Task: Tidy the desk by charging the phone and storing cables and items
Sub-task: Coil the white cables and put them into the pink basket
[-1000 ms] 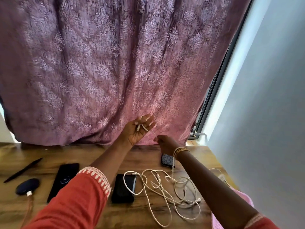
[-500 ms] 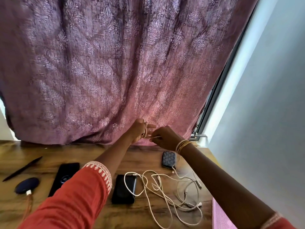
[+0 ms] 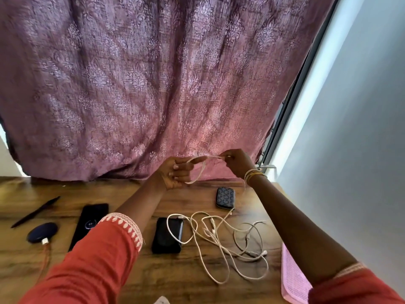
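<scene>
Cable-coiling is the step in hand: the left hand (image 3: 175, 172) grips a loop of white cable (image 3: 200, 170), the right hand (image 3: 236, 162) pinches its end, seemingly. Below them its slack (image 3: 219, 240) lies tangled on the tabletop (image 3: 197, 288); next, another wrap.

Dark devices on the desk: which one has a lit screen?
The phone left of the raised left forearm; its display glows. The power bank and patterned pouch show none.

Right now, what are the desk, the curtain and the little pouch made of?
Desk: looks like wood or wood-look laminate, smooth brown with grain streaks. Curtain: woven cloth, mauve with a paler flower pattern, hanging in soft folds. Pouch: dark with a printed pattern; maybe faux leather or fabric, too small to tell.
</scene>
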